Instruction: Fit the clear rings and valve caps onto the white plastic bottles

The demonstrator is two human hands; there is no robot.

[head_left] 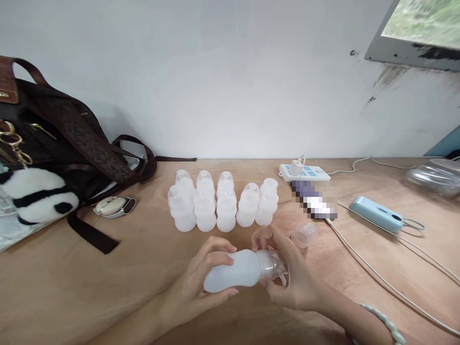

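My left hand (212, 270) is wrapped round the body of a frosted white baby bottle (239, 270), which lies sideways with its neck to the right. At that neck sits a clear, soft-looking top (271, 263), and my right hand (280, 268) grips it between thumb and fingers. Part of the top is hidden by the right fingers. Behind my hands stand several similar bottles (205, 208) in two rows, most with clear caps. The rightmost bottle (266, 201) has no dome on it. A loose clear cap (304, 235) rests on the table beyond my right hand.
A dark backpack (72, 139) with a panda plush (39, 194) is at the left, near a computer mouse (109, 206) and a watch band (126, 207). At the right are a power strip (316, 172), a blurred phone (312, 199), a blue device (375, 214) and cables.
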